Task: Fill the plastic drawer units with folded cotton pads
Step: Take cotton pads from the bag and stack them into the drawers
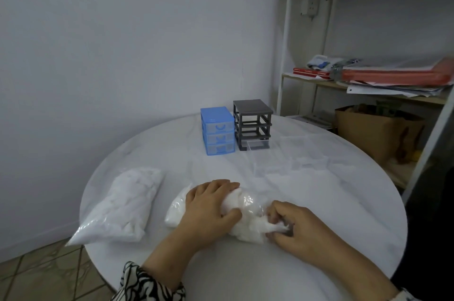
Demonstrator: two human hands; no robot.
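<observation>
A person's left hand (pixel 211 204) grips a clear bag of cotton pads (pixel 242 214) on the round white worktop (pixel 307 202), fingers curled over it; the right hand (pixel 292 223) pinches pads at its opening. Blue drawer unit (pixel 217 131) and grey drawer unit (pixel 253 123) stand side by side beyond; a second bag (pixel 122 204) lies left

Glossy clear plastic bag (pixel 245 204), soft white cotton pads (pixel 250 229), seemingly smooth matt table (pixel 319 202).

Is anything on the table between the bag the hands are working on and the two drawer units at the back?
Nothing solid shows between the bag of cotton pads, held by the left hand and right hand, and the blue drawer unit or grey drawer unit. Clear drawers lie off to the right.
</observation>
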